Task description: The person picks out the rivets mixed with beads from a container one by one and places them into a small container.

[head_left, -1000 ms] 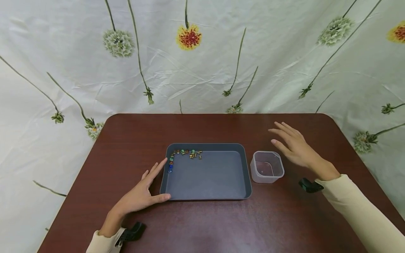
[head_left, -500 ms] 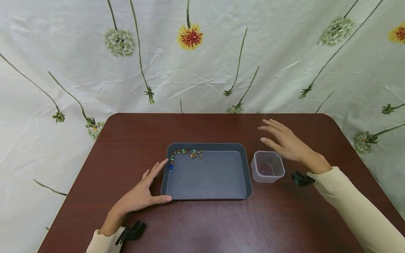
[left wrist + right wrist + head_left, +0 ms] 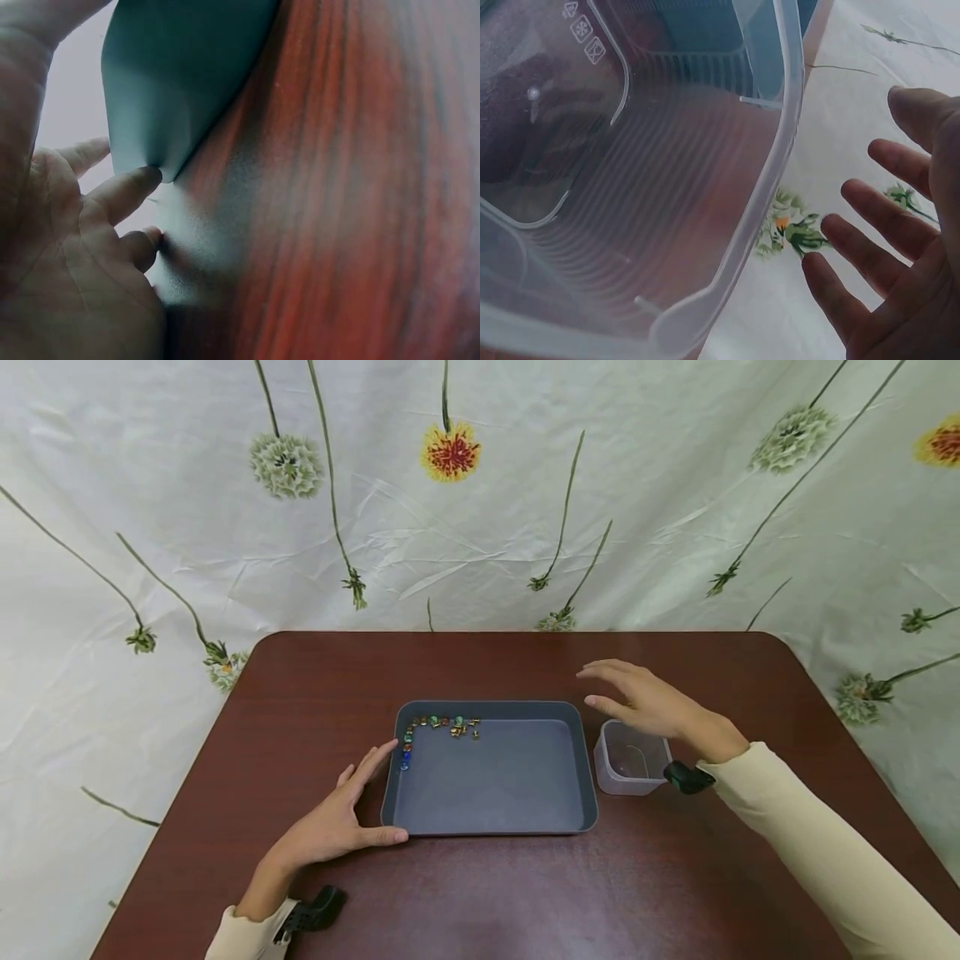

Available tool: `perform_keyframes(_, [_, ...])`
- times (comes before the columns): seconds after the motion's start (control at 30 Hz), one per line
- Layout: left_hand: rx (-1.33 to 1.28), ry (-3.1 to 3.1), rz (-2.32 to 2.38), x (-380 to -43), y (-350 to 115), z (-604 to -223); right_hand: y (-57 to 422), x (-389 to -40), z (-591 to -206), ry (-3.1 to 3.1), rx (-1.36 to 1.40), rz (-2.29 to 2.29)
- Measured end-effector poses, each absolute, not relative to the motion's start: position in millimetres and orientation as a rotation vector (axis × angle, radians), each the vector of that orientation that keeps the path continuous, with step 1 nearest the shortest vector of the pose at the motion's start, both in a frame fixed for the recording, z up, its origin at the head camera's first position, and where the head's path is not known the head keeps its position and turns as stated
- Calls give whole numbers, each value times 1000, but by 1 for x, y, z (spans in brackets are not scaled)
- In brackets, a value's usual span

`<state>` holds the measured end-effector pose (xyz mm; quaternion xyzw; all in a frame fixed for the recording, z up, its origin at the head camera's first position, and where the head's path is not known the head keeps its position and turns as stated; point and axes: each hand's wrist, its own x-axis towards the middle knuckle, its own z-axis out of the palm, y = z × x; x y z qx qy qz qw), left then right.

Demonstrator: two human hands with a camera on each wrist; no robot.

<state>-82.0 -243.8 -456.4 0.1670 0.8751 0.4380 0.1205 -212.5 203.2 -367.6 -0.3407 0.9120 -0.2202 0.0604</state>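
Observation:
My left hand (image 3: 337,814) rests at the left end of a dark grey tray (image 3: 495,785), thumb at its near corner and index fingertip at the left rim. The left wrist view shows the fingers stretched out against the tray wall (image 3: 180,67). Small shiny pieces (image 3: 407,747), blue, red and green, line the tray's left side and far edge, with a gold cluster (image 3: 456,731) beside them. My right hand (image 3: 652,702) hovers over the far side of a clear plastic container (image 3: 630,787), holding nothing. In the right wrist view its fingers (image 3: 874,214) are spread and loosely bent.
Tray and container stand side by side on a reddish-brown wooden table (image 3: 495,893). Behind the table hangs a white cloth (image 3: 495,527) printed with flowers. A black wrist camera (image 3: 318,910) sits below the left hand, another (image 3: 686,777) beside the container.
The right hand has moved left, from beyond the container's right side to above its far rim, toward the tray. My left hand, the tray and the pieces look unchanged.

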Motion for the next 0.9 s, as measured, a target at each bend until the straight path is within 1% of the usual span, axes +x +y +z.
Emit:
perform_keyframes(0.37, [525, 2567, 1289, -82, -244, -457, 181, -223, -367, 2679, -1178, -623])
perform_keyframes(0.7, [529, 2555, 1295, -82, -244, -457, 154, -231, -373, 2645, -1233, -600])
perform_keyframes(0.9, [525, 2559, 1294, -83, -244, -457, 137, -234, -373, 2638, -1205, -577])
